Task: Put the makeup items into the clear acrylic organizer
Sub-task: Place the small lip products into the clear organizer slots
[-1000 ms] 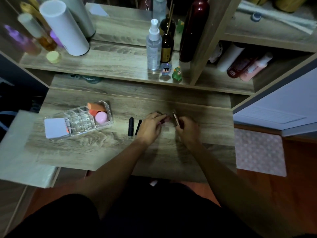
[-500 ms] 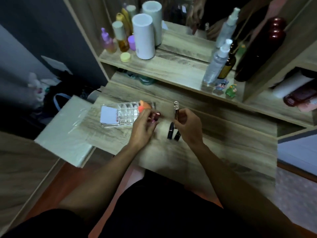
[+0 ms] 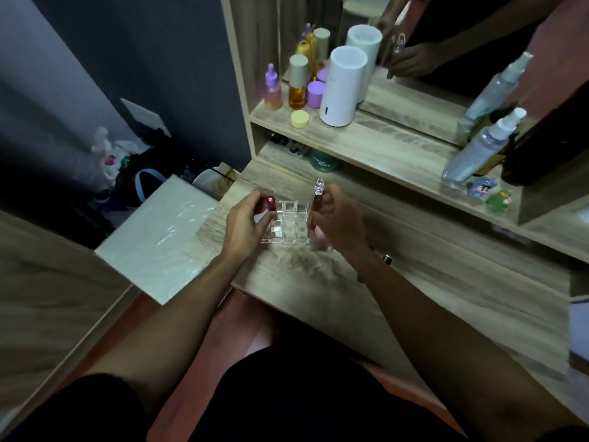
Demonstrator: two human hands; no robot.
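The clear acrylic organizer (image 3: 288, 226), a grid of small square cells, sits on the wooden desk (image 3: 414, 282) between my hands. My left hand (image 3: 245, 223) is over its left side, fingers closed on a small dark red lipstick (image 3: 270, 201) with a round labelled end. My right hand (image 3: 338, 224) is at its right side, gripping a slim amber tube with a clear cap (image 3: 316, 202) held upright above the cells. A pink item (image 3: 319, 239) shows below my right hand, partly hidden. A dark lipstick (image 3: 386, 259) peeks out beside my right wrist.
A shelf (image 3: 382, 145) above the desk holds a white cylinder (image 3: 342, 87), several small bottles (image 3: 298, 82), a spray bottle (image 3: 478, 151) and small figurines (image 3: 481, 186). A mirror stands behind. A pale wrapped board (image 3: 159, 234) overlaps the desk's left edge.
Both hands have moved left from the desk's middle to over the organizer, carrying the red lipstick and the amber tube. The view has swung left with them.
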